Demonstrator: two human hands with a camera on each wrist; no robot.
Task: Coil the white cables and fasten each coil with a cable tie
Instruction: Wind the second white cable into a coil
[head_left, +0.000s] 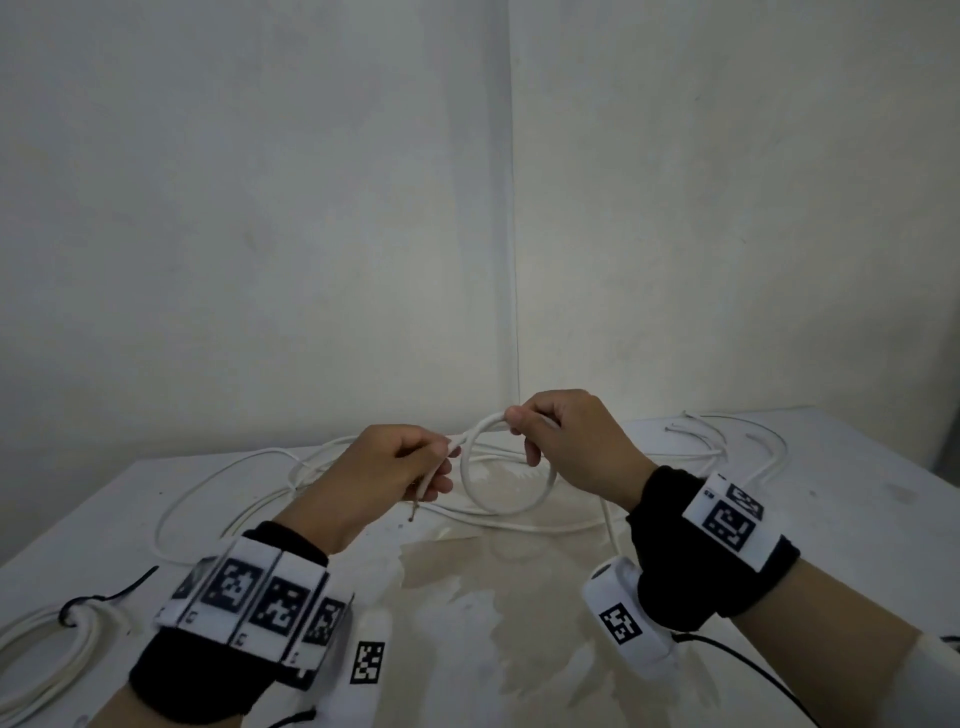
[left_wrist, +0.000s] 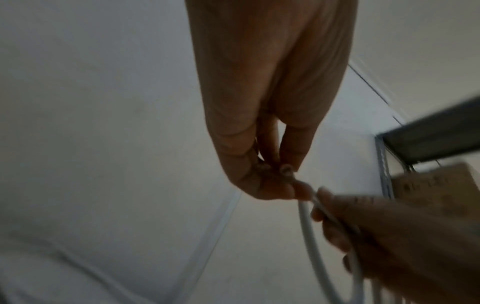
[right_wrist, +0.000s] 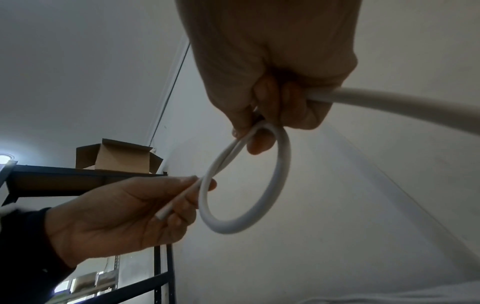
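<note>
Both hands are up above the middle of the table (head_left: 519, 649), starting a new coil. The left hand (head_left: 379, 473) pinches the cut end of the white cable (head_left: 511, 506) between thumb and fingertips, the stub pointing down out of the hand. In the right wrist view the end lies across the curled fingers (right_wrist: 179, 207). The right hand (head_left: 566, 441) clamps the crossing at the top of the first loop, thumb over, fingers curled under, so the loop hangs free between the two hands and can't spring open.

My read: the left anchors the end and sets loop size, while the right holds the stack and takes each new turn. Neither hand is spread; both are closed on the same cable.

The rest of the run trails off the right hand and lies slack across the far edge with other loose white cables (head_left: 727, 441), well apart from the hands.

One finished coil (head_left: 47, 660) sits at the near left corner, bound by a black cable tie (head_left: 98, 603). So one is done and this one is at its first turn. No loose tie is visible.
</note>
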